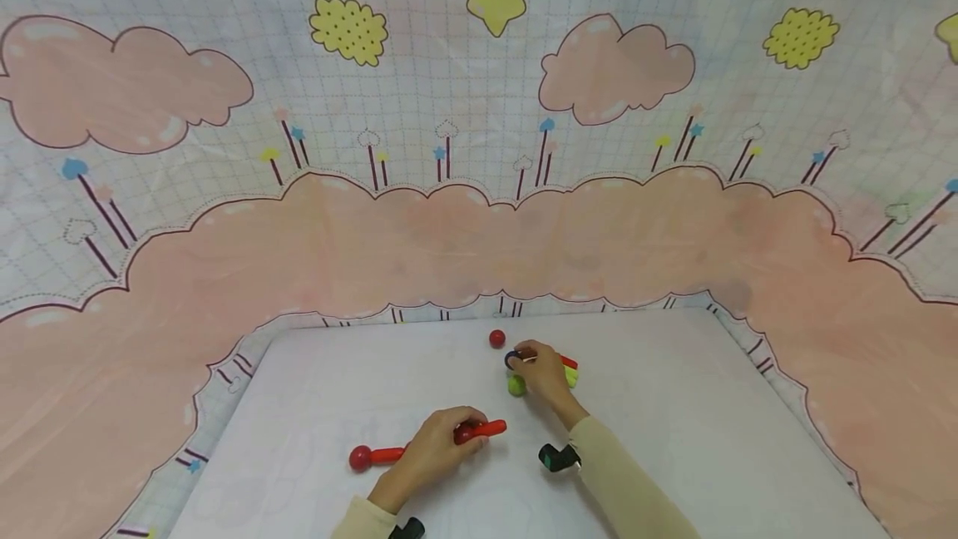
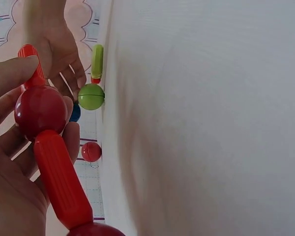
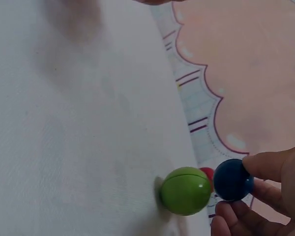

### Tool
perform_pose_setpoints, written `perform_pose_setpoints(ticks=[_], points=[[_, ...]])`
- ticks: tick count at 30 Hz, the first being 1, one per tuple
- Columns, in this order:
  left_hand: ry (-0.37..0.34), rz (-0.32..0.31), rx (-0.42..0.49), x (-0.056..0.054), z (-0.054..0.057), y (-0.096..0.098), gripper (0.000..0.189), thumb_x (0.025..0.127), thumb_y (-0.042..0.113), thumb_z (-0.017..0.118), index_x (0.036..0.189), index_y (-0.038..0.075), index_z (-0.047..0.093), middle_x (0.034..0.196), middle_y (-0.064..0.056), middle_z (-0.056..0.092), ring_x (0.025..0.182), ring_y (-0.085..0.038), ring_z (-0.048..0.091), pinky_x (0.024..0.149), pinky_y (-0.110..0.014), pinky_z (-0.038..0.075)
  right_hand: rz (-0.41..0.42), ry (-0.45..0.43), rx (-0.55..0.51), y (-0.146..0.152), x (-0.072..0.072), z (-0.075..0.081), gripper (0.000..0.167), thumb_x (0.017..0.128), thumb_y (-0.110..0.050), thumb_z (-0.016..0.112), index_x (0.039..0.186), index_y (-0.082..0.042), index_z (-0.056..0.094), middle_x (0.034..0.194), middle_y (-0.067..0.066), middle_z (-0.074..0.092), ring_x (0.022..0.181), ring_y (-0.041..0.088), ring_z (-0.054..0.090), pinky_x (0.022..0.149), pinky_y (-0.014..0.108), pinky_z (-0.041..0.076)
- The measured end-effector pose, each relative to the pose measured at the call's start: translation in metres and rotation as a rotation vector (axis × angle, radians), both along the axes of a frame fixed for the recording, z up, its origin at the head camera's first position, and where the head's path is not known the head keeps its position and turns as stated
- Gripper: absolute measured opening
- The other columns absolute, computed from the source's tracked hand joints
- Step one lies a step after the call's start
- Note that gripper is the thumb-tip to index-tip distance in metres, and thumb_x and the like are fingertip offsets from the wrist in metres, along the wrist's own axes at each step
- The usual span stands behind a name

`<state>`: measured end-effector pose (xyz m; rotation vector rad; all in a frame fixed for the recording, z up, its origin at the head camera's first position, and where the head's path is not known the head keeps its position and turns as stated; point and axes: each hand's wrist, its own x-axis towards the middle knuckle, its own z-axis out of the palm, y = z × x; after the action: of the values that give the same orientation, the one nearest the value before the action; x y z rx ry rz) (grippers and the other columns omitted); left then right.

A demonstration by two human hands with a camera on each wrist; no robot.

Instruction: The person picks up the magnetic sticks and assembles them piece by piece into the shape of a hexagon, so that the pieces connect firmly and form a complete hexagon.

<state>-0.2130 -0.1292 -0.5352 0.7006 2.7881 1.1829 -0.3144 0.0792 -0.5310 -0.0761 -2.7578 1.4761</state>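
Note:
My left hand (image 1: pixel 434 443) grips a chain of red rods and balls just above the white table. In the left wrist view, a dark red ball (image 2: pixel 42 112) sits among its fingers, joined to a ribbed red rod (image 2: pixel 64 179) that leads to another red ball at the lower edge. Farther forward, my right hand (image 1: pixel 545 373) pinches a blue ball (image 3: pixel 232 179) between thumb and fingers. Close beside that hand, a green ball (image 1: pixel 516 385) lies on the table. Behind the hand, a loose red ball (image 1: pixel 497 338) rests near the far edge.
Partly hidden behind the right hand lie yellow-green rods (image 1: pixel 572 377) and a red rod (image 1: pixel 569 362). The white tabletop (image 1: pixel 711 406) is bordered by a patterned pink cloth (image 1: pixel 464 248) with clouds and stars. Each wrist carries a dark camera mount.

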Motion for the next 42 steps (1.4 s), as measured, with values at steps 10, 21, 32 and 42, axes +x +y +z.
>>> perform_pose_setpoints(ticks=[10, 21, 32, 42], points=[[0.004, 0.020, 0.001, -0.003, -0.003, -0.001, 0.023, 0.088, 0.030, 0.074, 0.110, 0.025, 0.069, 0.098, 0.011, 0.068, 0.081, -0.004, 0.053, 0.073, -0.021, 0.047, 0.008, 0.057, 0.008, 0.015, 0.018, 0.012, 0.026, 0.089, -0.025, 0.071, 0.113, -0.013, 0.069, 0.109, 0.007, 0.071, 0.093, 0.019, 0.063, 0.078, 0.033, 0.055], [-0.006, 0.016, 0.002, -0.006, -0.002, -0.002, 0.026, 0.088, 0.029, 0.074, 0.112, 0.022, 0.069, 0.102, 0.008, 0.069, 0.083, -0.005, 0.054, 0.076, -0.020, 0.050, 0.090, 0.120, -0.035, 0.025, 0.045, 0.014, 0.024, 0.088, -0.019, 0.073, 0.111, -0.011, 0.069, 0.107, 0.006, 0.071, 0.094, 0.019, 0.064, 0.073, 0.028, 0.056], [0.034, 0.026, 0.012, -0.005, -0.003, 0.000, 0.023, 0.087, 0.028, 0.075, 0.109, 0.023, 0.069, 0.099, 0.009, 0.069, 0.081, -0.004, 0.054, 0.075, -0.021, 0.050, 0.159, 0.112, -0.074, 0.025, 0.073, 0.024, 0.024, 0.090, -0.021, 0.071, 0.112, -0.014, 0.068, 0.110, 0.006, 0.069, 0.094, 0.019, 0.063, 0.075, 0.028, 0.056], [0.065, 0.020, 0.027, -0.006, -0.001, -0.001, 0.023, 0.088, 0.028, 0.074, 0.109, 0.020, 0.069, 0.098, 0.006, 0.070, 0.079, -0.004, 0.053, 0.073, -0.020, 0.049, 0.238, 0.138, -0.108, 0.021, 0.090, 0.029, 0.029, 0.091, -0.021, 0.070, 0.117, -0.008, 0.067, 0.108, 0.006, 0.069, 0.092, 0.018, 0.062, 0.078, 0.022, 0.054]])
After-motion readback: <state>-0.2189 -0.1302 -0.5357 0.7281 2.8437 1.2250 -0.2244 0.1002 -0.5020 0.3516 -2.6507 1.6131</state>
